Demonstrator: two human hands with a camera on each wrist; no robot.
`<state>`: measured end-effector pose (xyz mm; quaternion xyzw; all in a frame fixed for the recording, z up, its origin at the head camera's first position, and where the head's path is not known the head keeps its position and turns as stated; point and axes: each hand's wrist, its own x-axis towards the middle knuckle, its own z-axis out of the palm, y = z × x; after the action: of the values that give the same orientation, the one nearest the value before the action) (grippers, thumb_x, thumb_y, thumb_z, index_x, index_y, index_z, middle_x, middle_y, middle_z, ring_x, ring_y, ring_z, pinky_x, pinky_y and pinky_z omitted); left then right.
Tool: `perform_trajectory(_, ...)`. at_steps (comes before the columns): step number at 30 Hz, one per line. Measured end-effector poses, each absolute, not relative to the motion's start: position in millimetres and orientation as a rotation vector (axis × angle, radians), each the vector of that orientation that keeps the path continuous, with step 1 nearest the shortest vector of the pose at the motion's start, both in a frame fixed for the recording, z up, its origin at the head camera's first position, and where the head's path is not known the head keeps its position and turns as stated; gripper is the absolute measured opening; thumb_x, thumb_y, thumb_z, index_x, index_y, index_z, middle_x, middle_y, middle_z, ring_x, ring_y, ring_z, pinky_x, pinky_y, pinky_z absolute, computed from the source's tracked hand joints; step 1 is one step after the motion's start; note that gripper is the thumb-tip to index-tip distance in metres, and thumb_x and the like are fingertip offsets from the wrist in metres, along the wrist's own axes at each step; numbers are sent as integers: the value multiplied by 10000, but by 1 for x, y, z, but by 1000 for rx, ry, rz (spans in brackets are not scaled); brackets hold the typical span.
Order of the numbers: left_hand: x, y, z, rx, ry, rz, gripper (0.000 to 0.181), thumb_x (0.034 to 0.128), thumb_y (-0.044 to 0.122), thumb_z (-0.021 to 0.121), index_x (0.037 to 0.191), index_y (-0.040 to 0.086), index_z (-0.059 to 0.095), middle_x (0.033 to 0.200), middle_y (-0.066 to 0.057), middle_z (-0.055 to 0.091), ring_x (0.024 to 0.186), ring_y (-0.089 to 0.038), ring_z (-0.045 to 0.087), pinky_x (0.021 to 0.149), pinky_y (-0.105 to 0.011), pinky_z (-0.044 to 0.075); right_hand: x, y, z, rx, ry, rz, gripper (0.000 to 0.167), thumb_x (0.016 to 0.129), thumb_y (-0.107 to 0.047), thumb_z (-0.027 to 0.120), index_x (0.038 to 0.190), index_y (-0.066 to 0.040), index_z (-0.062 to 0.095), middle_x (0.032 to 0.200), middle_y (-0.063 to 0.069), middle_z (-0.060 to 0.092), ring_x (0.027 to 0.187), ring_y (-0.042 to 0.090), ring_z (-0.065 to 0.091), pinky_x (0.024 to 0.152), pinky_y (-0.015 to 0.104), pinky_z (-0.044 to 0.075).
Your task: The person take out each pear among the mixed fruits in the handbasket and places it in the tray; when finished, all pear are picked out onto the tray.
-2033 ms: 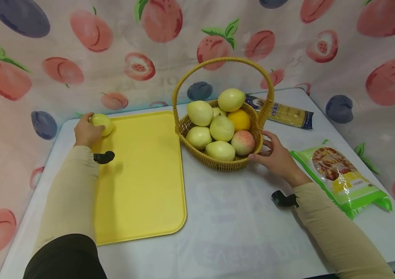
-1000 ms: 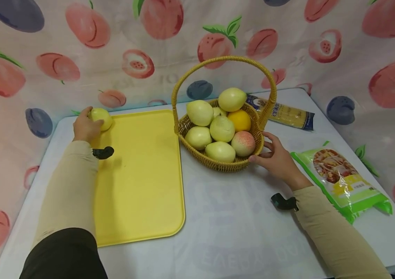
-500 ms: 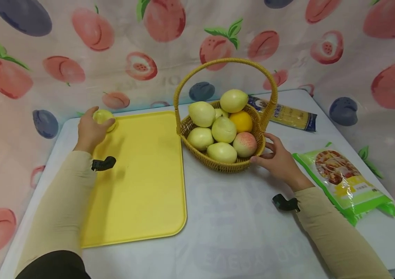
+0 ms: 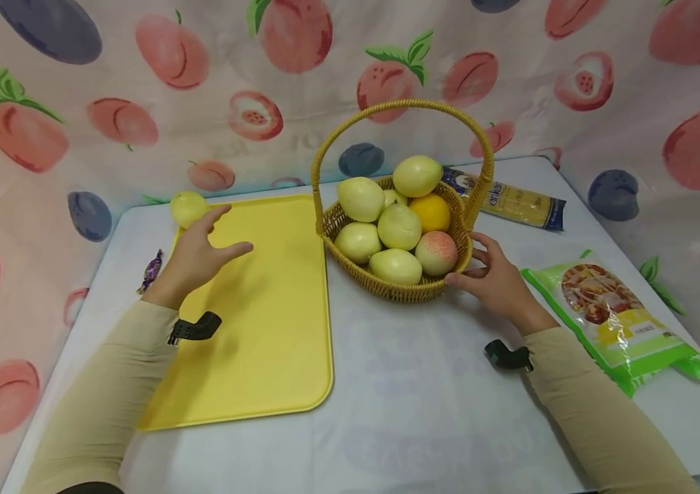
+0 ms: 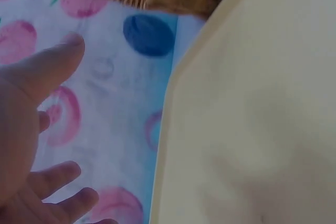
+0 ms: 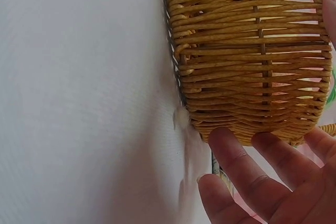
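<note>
My left hand (image 4: 192, 257) is held above the yellow tray (image 4: 276, 329), thumb and fingers spread, with nothing between them. Just beyond its fingers a pale green pear (image 4: 187, 208) sits at the tray's far left corner. In the left wrist view the same spread fingers (image 5: 55, 179) show beside the tray's edge. My right hand (image 4: 498, 281) holds the right side of the wicker basket (image 4: 396, 293), thumb at the rim and fingers against the woven wall. Inside the basket are several pears (image 4: 399, 228), an orange (image 4: 432, 213) and a peach (image 4: 436, 252).
A purple wrapped candy (image 4: 151, 271) lies left of the tray. Behind the basket is a pack of pasta (image 4: 519, 204). A green and white food bag (image 4: 612, 315) lies at the right. Fruit-printed cloth (image 4: 300, 158) hangs behind the white table (image 4: 424, 398).
My left hand has let go of the pear at the tray's far left corner and drawn back toward the right, fingers spreading. The right hand stays on the basket.
</note>
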<state>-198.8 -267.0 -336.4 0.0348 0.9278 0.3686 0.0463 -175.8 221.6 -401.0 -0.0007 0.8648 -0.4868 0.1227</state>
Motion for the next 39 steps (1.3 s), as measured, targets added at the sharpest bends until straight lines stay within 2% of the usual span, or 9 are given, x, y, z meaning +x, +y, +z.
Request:
perform_trajectory(5, -190, -242, -334, 174, 2803, 1157, 892, 905, 485, 723, 1601, 169, 266, 1621, -108, 261, 1450, -406, 245, 1083, -634, 303, -177, 221, -402, 7, 2528, -1414, 1113, 834, -511, 786, 1621, -246, 45, 1587, 166, 331, 1298, 400, 508, 1034, 601, 405)
perform_trajectory(14, -177, -197, -336, 432, 2742, 1258, 794, 899, 338, 775, 1546, 108, 376, 1536, -114, 406, 1395, -324, 382, 1118, -489, 347, -178, 221, -400, 0, 2518, -1426, 1104, 845, -485, 788, 1620, -236, 43, 1590, 169, 323, 1309, 401, 497, 1036, 599, 405)
perform_trajectory(26, -178, -136, -348, 596, 2575, 1451, 737, 908, 257, 773, 1529, 99, 409, 1516, -112, 432, 1366, -305, 427, 1089, -475, 396, -175, 221, -397, -2, 2513, -1408, 1109, 847, -507, 774, 1620, -223, 32, 1593, 183, 308, 1331, 405, 474, 1043, 604, 392)
perform_trajectory(34, -191, -107, -345, 592, 2550, 1555, 793, 897, 284, 779, 1546, 83, 370, 1532, -137, 405, 1381, -323, 408, 1060, -505, 414, -174, 220, -397, -22, 2521, -1394, 1108, 849, -510, 772, 1620, -222, 31, 1593, 182, 311, 1330, 404, 477, 1038, 612, 394)
perform_trajectory(39, -203, -96, -345, 602, 2623, 1515, 818, 879, 297, 798, 1541, 76, 372, 1525, -137, 393, 1371, -318, 399, 1078, -471, 385, -175, 221, -398, -12, 2518, -1404, 1116, 840, -525, 773, 1621, -234, 31, 1594, 175, 312, 1323, 405, 482, 1032, 607, 404)
